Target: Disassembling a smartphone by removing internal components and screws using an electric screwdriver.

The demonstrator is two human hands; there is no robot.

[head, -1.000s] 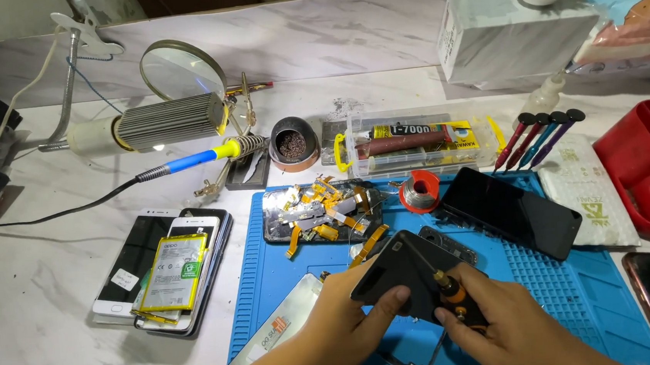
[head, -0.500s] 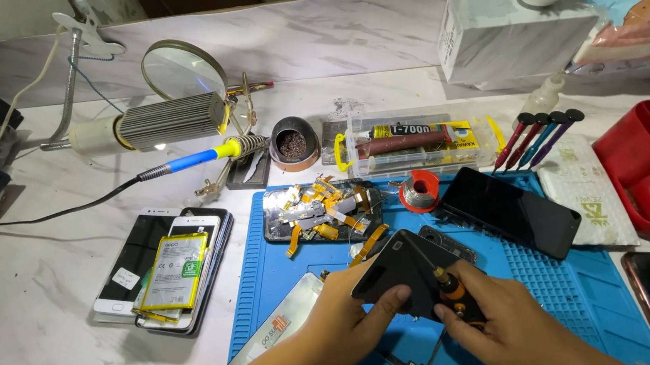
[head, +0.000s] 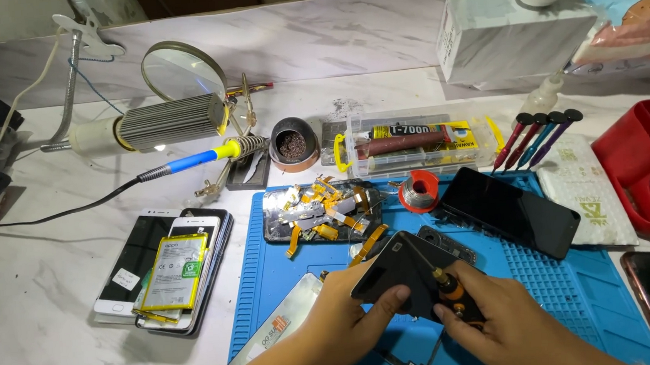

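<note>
Phone back cover sits between left hand and right hand.

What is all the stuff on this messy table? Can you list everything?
mat: one, blue, centre
dark phone part: one, black, held over mat
screwdriver: one, orange-black, on phone part
black phone: one, on mat, right
flex parts tray: one, gold pieces, mat top
solder spool: one, red
phone stack: several, yellow battery on top, left
soldering iron: one, blue-yellow
magnifier: one
screwdriver set: four, right
left hand: holds phone part
right hand: holds screwdriver
</note>
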